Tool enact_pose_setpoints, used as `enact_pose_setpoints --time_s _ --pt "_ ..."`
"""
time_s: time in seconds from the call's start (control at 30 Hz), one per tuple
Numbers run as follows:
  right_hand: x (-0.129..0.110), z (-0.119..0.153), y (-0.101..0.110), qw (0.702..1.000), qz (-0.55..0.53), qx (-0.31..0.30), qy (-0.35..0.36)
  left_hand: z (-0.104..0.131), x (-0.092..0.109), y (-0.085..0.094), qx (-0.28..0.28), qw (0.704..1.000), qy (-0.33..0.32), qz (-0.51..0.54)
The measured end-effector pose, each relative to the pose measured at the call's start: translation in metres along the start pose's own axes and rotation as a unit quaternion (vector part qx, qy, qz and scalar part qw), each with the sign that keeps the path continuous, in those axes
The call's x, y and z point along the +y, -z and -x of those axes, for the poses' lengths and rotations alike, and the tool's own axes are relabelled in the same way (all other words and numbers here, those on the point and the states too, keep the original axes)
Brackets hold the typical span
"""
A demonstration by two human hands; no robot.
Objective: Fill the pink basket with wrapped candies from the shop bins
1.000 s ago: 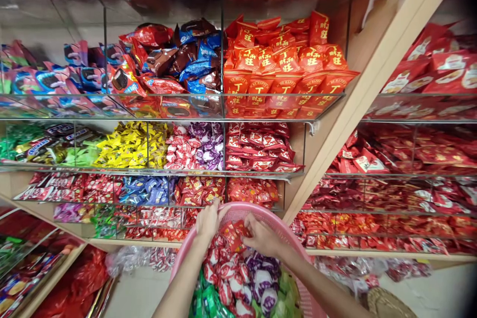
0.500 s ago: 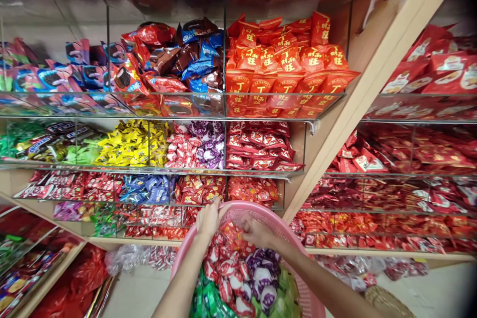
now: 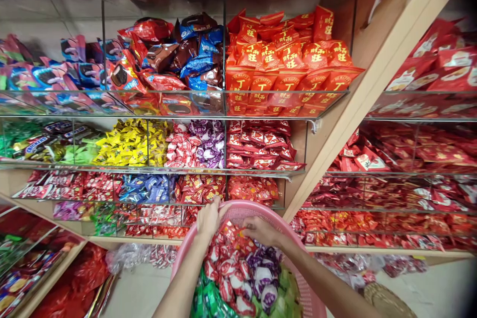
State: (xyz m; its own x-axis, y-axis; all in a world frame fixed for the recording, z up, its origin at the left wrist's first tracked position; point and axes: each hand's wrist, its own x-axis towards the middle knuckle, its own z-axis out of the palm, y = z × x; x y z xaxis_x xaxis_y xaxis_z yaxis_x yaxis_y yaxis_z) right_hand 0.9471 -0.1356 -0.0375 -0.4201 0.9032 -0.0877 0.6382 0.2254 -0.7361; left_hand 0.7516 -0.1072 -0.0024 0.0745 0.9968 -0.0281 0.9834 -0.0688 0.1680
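A pink plastic basket stands low in the middle, partly filled with wrapped candies. My left hand is closed over its far left rim. Inside the basket, my right hand has its fingers pinched at a red-wrapped candy near the far side. Closer to me lie red-and-white candies, purple-and-white candies, green shiny candies and pale green ones. My forearms cover parts of the basket's sides.
Glass-fronted shelves of sorted sweets rise behind the basket. A slanting wooden post divides them from more red packets at right. Plastic bags lie on the floor below, with a woven basket at lower right.
My right hand has shifted slightly right within the basket, and its fingers now show at a red-wrapped candy. My left hand keeps its hold on the rim. The view has tilted a little.
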Motion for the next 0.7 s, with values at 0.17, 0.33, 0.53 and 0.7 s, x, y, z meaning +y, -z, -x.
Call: enact_pose_setpoints --time_s 0.17,0.33,0.53,0.7 --pt "0.0012 -0.0025 0.0010 0.996 -0.077 -0.019 0.049 -0.0007 -0.0009 -0.0016 0.003 1.000 -0.006 -0.004" --pt "0.0007 -0.0049 0.0033 0.986 -0.165 0.025 0.025 -0.0007 -0.0016 -0.0026 0.007 1.000 -0.006 -0.004" --pt "0.0050 -0.0032 -0.0020 0.990 -0.133 0.026 0.050 -0.0012 -0.0029 -0.0029 0.012 1.000 -0.018 -0.004" --pt "0.0030 -0.0038 0.0006 0.995 -0.077 0.015 0.067 -0.0007 -0.0012 -0.0009 0.004 1.000 -0.010 -0.007"
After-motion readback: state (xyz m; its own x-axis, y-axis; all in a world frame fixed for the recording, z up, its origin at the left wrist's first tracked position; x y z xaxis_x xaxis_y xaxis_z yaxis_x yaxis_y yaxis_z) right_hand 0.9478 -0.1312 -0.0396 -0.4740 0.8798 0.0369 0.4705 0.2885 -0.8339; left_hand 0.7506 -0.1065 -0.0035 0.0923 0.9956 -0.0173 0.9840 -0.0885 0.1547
